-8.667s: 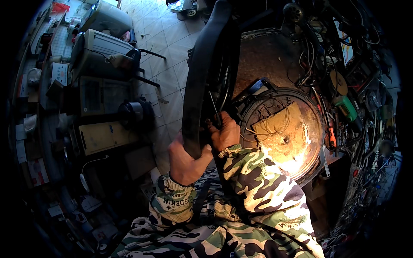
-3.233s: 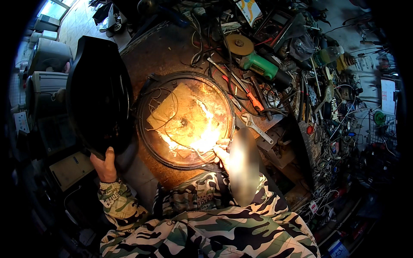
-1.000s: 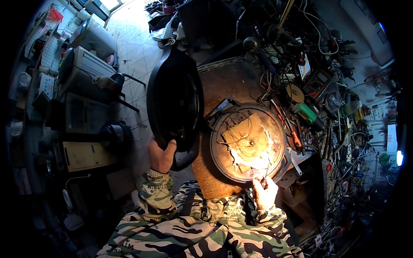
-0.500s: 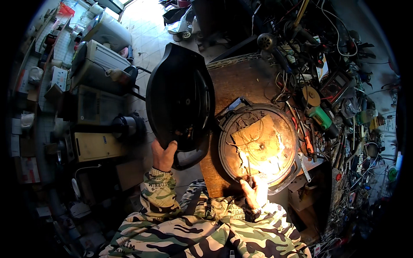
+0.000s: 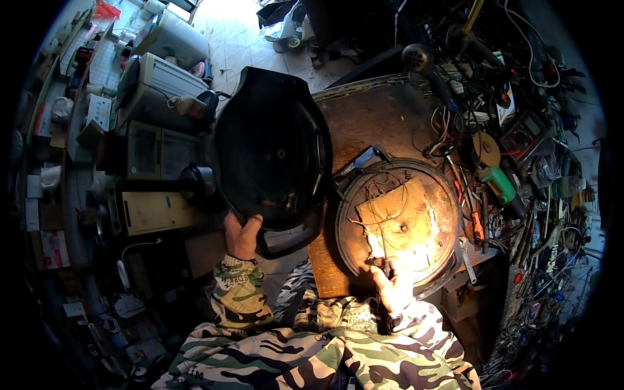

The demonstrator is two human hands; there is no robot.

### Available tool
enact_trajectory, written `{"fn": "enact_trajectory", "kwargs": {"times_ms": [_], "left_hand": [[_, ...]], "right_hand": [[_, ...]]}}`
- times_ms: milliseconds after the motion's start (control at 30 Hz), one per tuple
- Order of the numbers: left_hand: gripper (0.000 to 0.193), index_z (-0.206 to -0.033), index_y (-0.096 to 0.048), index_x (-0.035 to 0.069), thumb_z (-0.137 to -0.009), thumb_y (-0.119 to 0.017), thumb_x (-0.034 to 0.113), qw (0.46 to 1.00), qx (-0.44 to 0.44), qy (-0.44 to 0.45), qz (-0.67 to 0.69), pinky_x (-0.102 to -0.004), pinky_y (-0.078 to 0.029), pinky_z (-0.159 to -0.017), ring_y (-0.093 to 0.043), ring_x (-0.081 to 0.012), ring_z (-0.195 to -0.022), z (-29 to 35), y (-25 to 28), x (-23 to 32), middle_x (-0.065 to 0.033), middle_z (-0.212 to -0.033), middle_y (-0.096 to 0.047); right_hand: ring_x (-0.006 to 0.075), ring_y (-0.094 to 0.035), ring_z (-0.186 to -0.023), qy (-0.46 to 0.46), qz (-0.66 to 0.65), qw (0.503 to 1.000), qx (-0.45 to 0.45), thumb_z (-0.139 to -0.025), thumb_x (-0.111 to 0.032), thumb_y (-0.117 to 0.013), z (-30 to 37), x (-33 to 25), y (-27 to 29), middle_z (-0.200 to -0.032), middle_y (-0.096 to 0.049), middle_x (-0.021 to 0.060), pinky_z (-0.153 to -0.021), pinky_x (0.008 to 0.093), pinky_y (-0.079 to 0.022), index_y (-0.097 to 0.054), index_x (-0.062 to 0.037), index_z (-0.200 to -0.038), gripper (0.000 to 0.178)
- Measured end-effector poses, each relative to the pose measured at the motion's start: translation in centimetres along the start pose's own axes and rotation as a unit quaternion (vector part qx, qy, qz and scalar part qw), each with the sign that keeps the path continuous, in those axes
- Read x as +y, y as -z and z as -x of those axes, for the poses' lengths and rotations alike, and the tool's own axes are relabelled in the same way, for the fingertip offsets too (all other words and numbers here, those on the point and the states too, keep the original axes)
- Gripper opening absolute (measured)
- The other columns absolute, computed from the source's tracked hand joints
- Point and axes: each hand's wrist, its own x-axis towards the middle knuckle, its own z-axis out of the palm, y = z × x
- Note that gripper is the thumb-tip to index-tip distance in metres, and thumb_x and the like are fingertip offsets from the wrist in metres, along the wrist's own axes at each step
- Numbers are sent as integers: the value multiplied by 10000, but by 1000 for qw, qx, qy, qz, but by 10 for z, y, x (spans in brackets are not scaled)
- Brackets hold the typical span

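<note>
My left hand (image 5: 242, 236) grips the near edge of a large black shell (image 5: 273, 143), its thumb on the rim. The shell is hollow, with a loop handle at its near end, and it is held up left of the wooden table. My right hand (image 5: 394, 287) is closed on a slim tool with a thin dark shaft (image 5: 385, 246), perhaps a screwdriver; its handle is mostly hidden by my fingers. The shaft points away from me over a round metal pan-like part (image 5: 348, 237). On that part lies a torn tan sheet (image 5: 390, 201) with thin wires across it, glaring under strong light.
The round part rests on a brown wooden table (image 5: 370, 117). To its right lie an orange-handled screwdriver (image 5: 478, 224), a wrench (image 5: 468, 261), a green angle grinder (image 5: 499, 184) and a multimeter (image 5: 525, 135) among tangled cables. Cabinets (image 5: 156, 211) and loaded shelves stand at left.
The black shell is tilted a little differently, showing more of its inside. The view has shifted slightly, and the tool's shaft now lies further in over the tan sheet. Both hands keep their grip.
</note>
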Motion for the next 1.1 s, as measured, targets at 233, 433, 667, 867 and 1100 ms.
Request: {"fn": "enact_trajectory", "kwargs": {"times_ms": [233,433,667,867,1100], "left_hand": [[353,-1130,-590,3,-811,-638,146,957,-18,155,245,-357,-487,-842,-595,-207,-909,-24,29,-30,-57,-1026,-608],[301,-1072,-616,6,-819,-652,165,978,-58,132,148,-339,-477,-823,-586,-185,-900,-54,80,-55,-54,-977,-609],[370,-1122,-629,-25,-797,-662,149,965,-72,130,218,-311,-487,-811,-613,-168,-882,-50,121,-24,-72,-1023,-655],[335,-1094,-643,-14,-806,-662,157,942,-72,195,262,-335,-516,-778,-632,-190,-880,-33,139,-5,-70,-1006,-651],[362,-1146,-581,7,-837,-636,188,923,-76,240,290,-354,-558,-684,-664,-211,-828,-14,165,-25,-81,-980,-655]], "right_hand": [[129,-521,-584,35,-25,998,44,-847,-52,-687,9,19,-45,-674,-620,79,-571,300,-443,-673,15,-978,148],[84,-521,-591,-42,-57,994,80,-871,-72,-696,51,-10,-108,-644,-592,34,-550,264,-422,-659,38,-946,137],[228,-660,-581,128,54,990,38,-800,-131,-768,75,-30,-187,-698,-669,145,-544,326,-506,-700,-5,-923,189],[292,-672,-701,355,148,923,-12,-777,-198,-784,69,-52,-221,-816,-666,135,-600,379,-537,-673,-46,-1040,324],[271,-629,-737,414,258,870,-72,-740,-239,-800,64,-66,-230,-830,-573,88,-598,374,-517,-609,-79,-1114,450]]}}
